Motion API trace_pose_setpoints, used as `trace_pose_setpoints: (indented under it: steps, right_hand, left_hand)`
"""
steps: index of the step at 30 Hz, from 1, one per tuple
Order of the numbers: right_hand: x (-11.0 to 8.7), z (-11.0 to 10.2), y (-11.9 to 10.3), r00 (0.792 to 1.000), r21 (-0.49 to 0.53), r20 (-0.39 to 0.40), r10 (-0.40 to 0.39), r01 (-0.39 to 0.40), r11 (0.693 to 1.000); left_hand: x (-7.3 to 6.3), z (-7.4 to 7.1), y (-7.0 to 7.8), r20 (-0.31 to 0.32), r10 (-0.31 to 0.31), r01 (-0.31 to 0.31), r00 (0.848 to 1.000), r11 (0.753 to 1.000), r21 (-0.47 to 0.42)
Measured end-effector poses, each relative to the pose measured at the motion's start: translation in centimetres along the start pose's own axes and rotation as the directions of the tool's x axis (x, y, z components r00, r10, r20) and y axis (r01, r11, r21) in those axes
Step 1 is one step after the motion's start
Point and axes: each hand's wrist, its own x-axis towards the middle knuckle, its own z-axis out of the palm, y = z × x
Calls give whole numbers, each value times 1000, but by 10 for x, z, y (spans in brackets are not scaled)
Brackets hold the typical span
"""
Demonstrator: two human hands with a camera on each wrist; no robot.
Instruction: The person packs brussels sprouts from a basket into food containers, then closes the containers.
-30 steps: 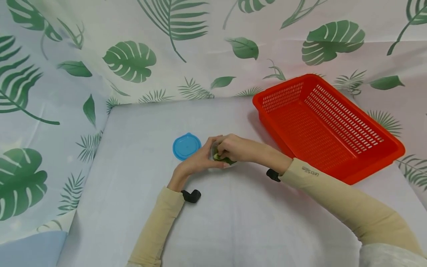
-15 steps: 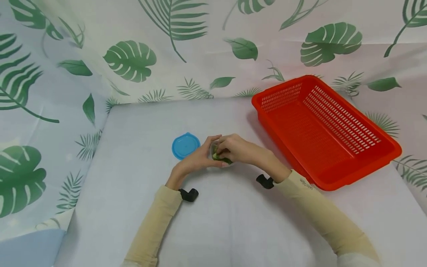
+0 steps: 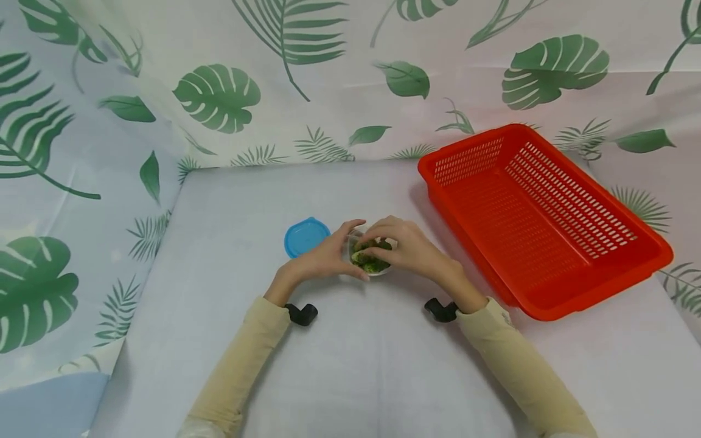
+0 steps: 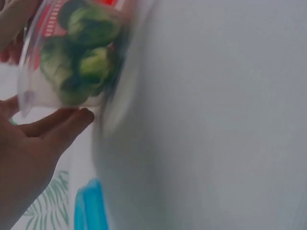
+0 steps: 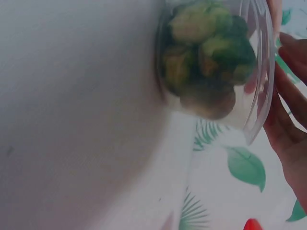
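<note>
A clear plastic container (image 3: pixel 348 248) with broccoli pieces (image 3: pixel 372 264) in it stands on the table. My left hand (image 3: pixel 322 257) holds it from the left, fingers and thumb curved round its side. My right hand (image 3: pixel 411 244) is over the right part of the opening, its fingers and thumb parted near the broccoli. No piece is visibly gripped by it. Through the clear wall in the right wrist view, the broccoli (image 5: pixel 211 57) lies heaped in the container. A blue lid (image 3: pixel 304 237) lies flat beside my left hand, partly covered by it.
A large red plastic basket (image 3: pixel 515 231) with slotted sides stands at the right of the white-covered table (image 3: pixel 350 365). Leaf-patterned cloth (image 3: pixel 306 79) rises behind and at the sides.
My right hand has drawn back to the right and its fingers have spread, so more broccoli shows. My left hand stays at the container. Lid and basket have stayed put.
</note>
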Motion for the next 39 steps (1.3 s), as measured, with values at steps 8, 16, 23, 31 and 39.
trace_pose_setpoints:
  steps: [8, 16, 23, 31, 39]
  right_hand:
    - [-13, -8, 10, 991, 77, 30, 134, -136, 988]
    - [-19, -17, 17, 917, 146, 243, 316, -357, 923]
    - [-24, -19, 22, 879, 176, 328, 345, -416, 892]
    - [-27, -19, 25, 874, 191, 324, 363, -436, 879]
    - [-25, -18, 28, 875, 234, 331, 354, -440, 867]
  left_hand:
    - [-13, -26, -2, -13, 46, -46, 999, 999, -25]
    - [-22, -61, -5, -47, 2, 5, 999, 990, 140]
    - [-20, -80, -13, -150, -194, 234, 969, 918, 320]
    - [-7, -76, -16, -137, -328, 350, 935, 778, 522]
    - [1, -74, -14, -131, -336, 347, 933, 737, 579]
